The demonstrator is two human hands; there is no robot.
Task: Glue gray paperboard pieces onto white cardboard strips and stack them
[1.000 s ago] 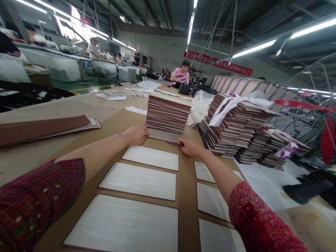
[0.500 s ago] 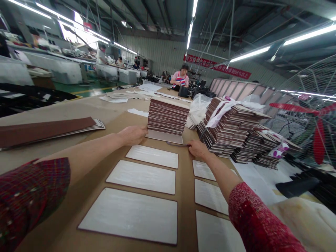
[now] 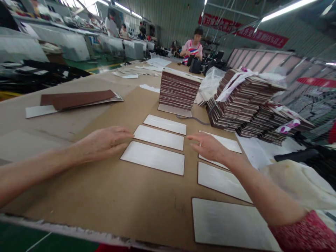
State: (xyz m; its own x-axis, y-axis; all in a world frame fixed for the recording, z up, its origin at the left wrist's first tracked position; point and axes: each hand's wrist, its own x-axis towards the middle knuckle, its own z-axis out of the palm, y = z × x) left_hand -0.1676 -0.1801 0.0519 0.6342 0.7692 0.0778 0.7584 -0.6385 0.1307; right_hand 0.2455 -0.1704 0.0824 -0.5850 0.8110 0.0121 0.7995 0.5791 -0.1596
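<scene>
Three white rectangular panels (image 3: 159, 137) with dark edges lie in a column on the brown table covering. My left hand (image 3: 110, 140) is beside the left end of the middle one, fingers stretched, holding nothing visible; I cannot tell whether the fingertips touch it. My right hand (image 3: 207, 145), fingers extended and apart, hovers over a second column of white panels (image 3: 223, 178) and partly hides some of them. Beyond both columns stands a tall stack of brown-and-white boards (image 3: 180, 91). A thin grey strip (image 3: 195, 119) lies at its foot.
At right are larger piles of boards (image 3: 236, 101) with white wrapping. Brown strips (image 3: 84, 99) lie at left. Cream cloth (image 3: 299, 182) bulges at the right edge. A co-worker (image 3: 193, 49) stands at the far end. The table's front edge (image 3: 65, 229) is near me.
Both hands have come back from the foot of the stack to beside and over the white panels. My right hand has left the grey strip. The view has tilted down.
</scene>
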